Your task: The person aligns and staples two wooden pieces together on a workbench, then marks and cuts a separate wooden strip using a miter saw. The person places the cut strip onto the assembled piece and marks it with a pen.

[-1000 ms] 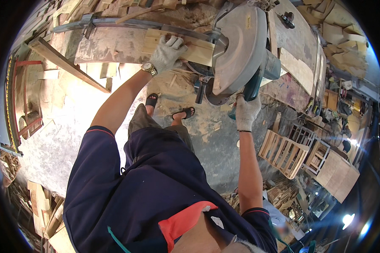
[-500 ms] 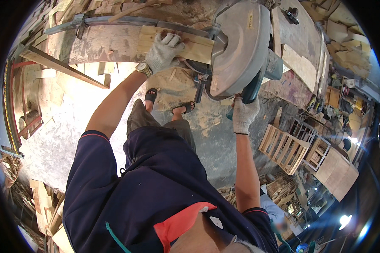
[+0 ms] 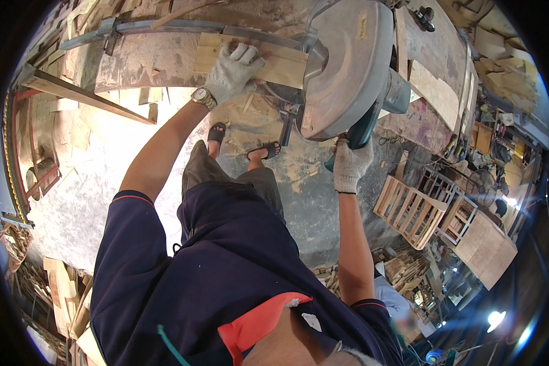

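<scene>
Lying along the worktop, a pale board is resting close to the front edge, its long back side running beside a grey metal rail and its right end meeting the guard of a large grey circular saw. The gloved left hand is reaching across the front edge and lying over the board's middle, its fingers bending onto the upper face and its thumb sitting by the near side, so it is clasping the board well to the left of the guard. A watch is circling that wrist, and the forearm is slanting up and rightward. The gloved right hand is wrapping around the saw's dark teal handle, its fingers closing on it, while that forearm is rising almost straight. Between the hands, a black lever is jutting past the worktop's front edge. A thin wooden sheet is lying to the right of the saw, and a black tool is sitting farther back. A wooden beam is slanting near the left front corner, and a slatted crate is standing beyond the right forearm
</scene>
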A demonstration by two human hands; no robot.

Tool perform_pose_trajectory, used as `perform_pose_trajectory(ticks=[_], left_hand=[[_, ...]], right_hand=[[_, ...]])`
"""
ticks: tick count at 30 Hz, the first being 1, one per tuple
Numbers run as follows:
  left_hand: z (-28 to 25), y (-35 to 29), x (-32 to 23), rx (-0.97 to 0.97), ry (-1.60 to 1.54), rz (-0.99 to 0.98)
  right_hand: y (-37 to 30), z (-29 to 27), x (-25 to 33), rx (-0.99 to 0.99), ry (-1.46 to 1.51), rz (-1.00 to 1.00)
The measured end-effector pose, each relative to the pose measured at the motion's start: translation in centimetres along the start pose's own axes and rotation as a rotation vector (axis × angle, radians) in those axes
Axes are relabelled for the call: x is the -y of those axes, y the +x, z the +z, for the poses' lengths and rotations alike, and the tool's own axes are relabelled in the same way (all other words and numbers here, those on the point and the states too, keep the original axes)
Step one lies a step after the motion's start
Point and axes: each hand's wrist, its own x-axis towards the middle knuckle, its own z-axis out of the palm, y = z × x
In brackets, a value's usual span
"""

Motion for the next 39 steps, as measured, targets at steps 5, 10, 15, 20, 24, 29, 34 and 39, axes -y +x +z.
perform_pose_trajectory(ticks=[5, 10, 15, 20, 24, 29, 34, 39], left_hand=[[-0.2, 0.0, -0.1, 0.045, 0.015, -0.026], [-0.2, -0.1, 0.0, -0.006, -0.012, -0.008], [-0.1, -0.1, 0.0, -0.022, -0.002, -0.008], [-0.3, 0.0, 0.0, -0.049, 0.031, 0.007], [-0.3, 0.0, 0.2, 0.042, 0.023, 0.002], [0.0, -0.1, 0.3, -0.016, 0.054, 0.029], [-0.2, 0.0, 0.4, -0.064, 0.061, 0.053], [-0.5, 0.2, 0.5, -0.089, 0.049, 0.06]], right_hand=[[-0.1, 0.2, -0.2, -0.005, 0.007, 0.011], [-0.2, 0.3, 0.2, 0.001, 0.006, 0.023], [-0.3, 0.6, 0.5, -0.013, -0.023, 0.044], [-0.2, 0.8, 0.3, -0.012, 0.003, 0.004], [-0.1, 0.8, -0.4, -0.011, -0.067, 0.012], [0.2, 2.0, -2.0, -0.04, -0.048, -0.025], [0.1, 3.2, -2.2, -0.073, -0.098, -0.088], [-0.1, 0.9, 2.4, 0.005, -0.181, -0.039]])
